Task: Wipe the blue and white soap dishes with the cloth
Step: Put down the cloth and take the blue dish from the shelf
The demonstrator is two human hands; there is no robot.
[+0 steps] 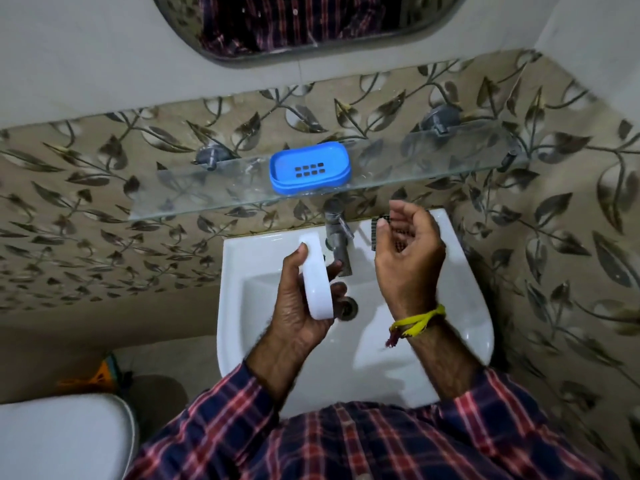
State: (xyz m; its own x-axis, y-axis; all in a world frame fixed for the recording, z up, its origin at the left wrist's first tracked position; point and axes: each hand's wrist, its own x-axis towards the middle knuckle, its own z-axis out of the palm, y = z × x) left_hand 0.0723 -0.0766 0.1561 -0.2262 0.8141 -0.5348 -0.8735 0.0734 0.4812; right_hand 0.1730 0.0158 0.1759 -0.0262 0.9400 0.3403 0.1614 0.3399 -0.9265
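A blue soap dish (309, 168) with drain slots rests on the glass shelf (207, 199) above the sink. My left hand (294, 306) holds a white soap dish (317, 282) on its edge over the basin, thumb on its upper end and fingers behind it. My right hand (412, 258) is at the sink's back right rim, palm towards me. Its fingers curl around a dark checked cloth (374, 233), which the hand mostly hides.
The white sink (460, 306) has a metal tap (337, 233) at the back and a drain (348, 308) in the middle. A white toilet lid (62, 438) lies at lower left. A mirror (304, 22) hangs above the shelf. Leaf-patterned tiled walls close in on the left and right.
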